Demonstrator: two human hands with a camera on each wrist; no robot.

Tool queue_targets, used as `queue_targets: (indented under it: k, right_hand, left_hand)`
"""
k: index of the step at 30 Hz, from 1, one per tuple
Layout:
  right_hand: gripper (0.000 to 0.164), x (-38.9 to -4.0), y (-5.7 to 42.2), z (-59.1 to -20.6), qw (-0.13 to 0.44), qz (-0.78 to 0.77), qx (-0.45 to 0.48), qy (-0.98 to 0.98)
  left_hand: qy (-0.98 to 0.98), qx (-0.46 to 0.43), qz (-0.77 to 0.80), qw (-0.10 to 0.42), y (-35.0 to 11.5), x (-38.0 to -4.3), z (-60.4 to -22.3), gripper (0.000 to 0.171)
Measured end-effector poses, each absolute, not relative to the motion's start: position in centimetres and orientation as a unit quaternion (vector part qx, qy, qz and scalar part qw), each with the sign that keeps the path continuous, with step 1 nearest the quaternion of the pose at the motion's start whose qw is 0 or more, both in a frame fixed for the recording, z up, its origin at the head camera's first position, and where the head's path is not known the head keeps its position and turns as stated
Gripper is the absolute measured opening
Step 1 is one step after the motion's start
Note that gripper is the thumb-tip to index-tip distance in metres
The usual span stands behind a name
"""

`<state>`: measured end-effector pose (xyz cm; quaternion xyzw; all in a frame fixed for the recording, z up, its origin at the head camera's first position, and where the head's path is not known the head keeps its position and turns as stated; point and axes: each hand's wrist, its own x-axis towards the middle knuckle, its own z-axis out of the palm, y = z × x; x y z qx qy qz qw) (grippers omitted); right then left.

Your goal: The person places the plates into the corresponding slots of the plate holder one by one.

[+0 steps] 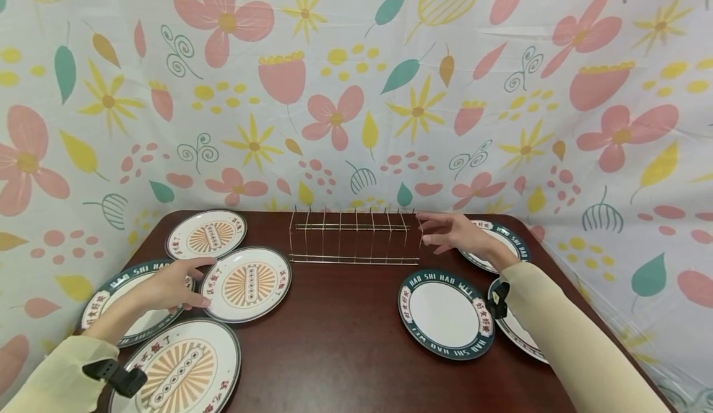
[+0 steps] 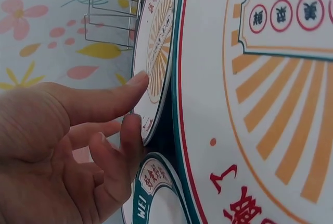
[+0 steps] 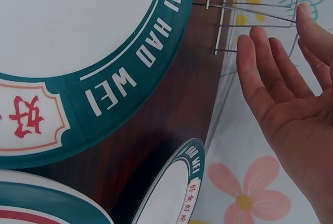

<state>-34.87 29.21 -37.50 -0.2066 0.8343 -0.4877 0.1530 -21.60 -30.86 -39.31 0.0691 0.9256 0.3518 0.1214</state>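
My left hand [image 1: 164, 286] hovers over a green-rimmed plate [image 1: 146, 329], its fingertips at the left edge of a white plate with an orange sunburst [image 1: 250, 284]. In the left wrist view the thumb [image 2: 117, 96] overlaps a sunburst plate [image 2: 156, 41]; I cannot tell whether it touches. My right hand [image 1: 459, 236] is beside the right end of a wire rack [image 1: 356, 259], fingers extended and holding nothing. The right wrist view shows the fingers [image 3: 260, 78] near the rack's wires [image 3: 250, 10]; contact is unclear.
Two more sunburst plates [image 1: 207, 234] lie at the left, one near the front edge. On the right is a green-rimmed plate [image 1: 445, 317], another behind my hand [image 1: 515, 243], and one partly under the sleeve [image 1: 518, 335]. A floral cloth [image 1: 356, 91] hangs behind the brown table [image 1: 340, 351].
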Motion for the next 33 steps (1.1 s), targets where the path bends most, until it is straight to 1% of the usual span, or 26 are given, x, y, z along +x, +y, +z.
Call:
queue_targets:
  k: [8,16,22,24,33]
  right_hand:
    - [0.062,-35.0,28.8,-37.6,0.15,-0.488,-0.203,0.836]
    - [0.058,-35.5,28.4,-38.0,0.146,-0.498,-0.204,0.83]
    - [0.055,-35.7,28.3,-38.2,0.142,-0.503,-0.201,0.829]
    - [0.053,-35.7,28.3,-38.2,0.139,-0.505,-0.197,0.829]
    - [0.051,-35.8,28.2,-38.3,0.135,-0.508,-0.194,0.828]
  left_hand:
    - [0.922,0.056,0.365,0.119,-30.7,-22.0,-39.6,0.087]
    - [0.931,0.041,0.345,0.117,-30.3,-22.4,-40.0,0.088]
    - [0.95,0.07,0.293,0.079,-30.3,-22.9,-39.9,0.084]
    - [0.949,0.078,0.298,0.072,-30.2,-22.9,-39.9,0.082]
    - [0.915,0.074,0.385,0.091,-30.2,-22.7,-39.2,0.077]
